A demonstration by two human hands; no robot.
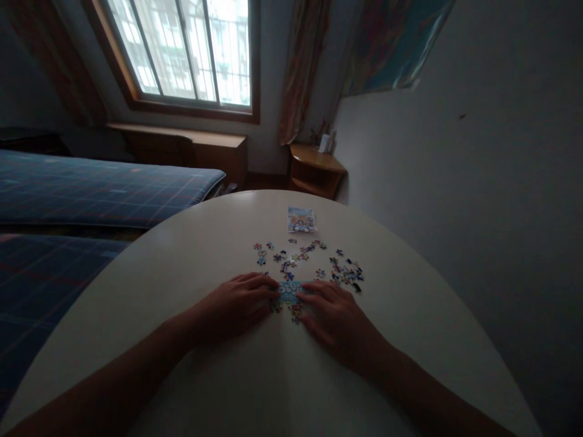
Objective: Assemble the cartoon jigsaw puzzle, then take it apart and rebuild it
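A partly joined jigsaw puzzle (289, 292), light blue with a cartoon pattern, lies flat on the round white table (218, 388) between my hands. My left hand (241, 300) rests at its left edge, fingers stretched out and fingertips touching it. At the right edge, my right hand (328, 309) has its fingers spread, with fingertips on the puzzle and thumb lower down. Small yellow and red pieces (296, 312) sit along the lower edge, partly hidden by the hands. Neither hand has lifted anything off the table.
Loose puzzle pieces (348, 272) lie scattered beyond my hands, thickest to the right. Farther back is a small printed packet (301, 220). Beds with blue plaid covers (100, 188) stand at the left. A wooden corner shelf (316, 161) and a white wall (455, 200) bound the right.
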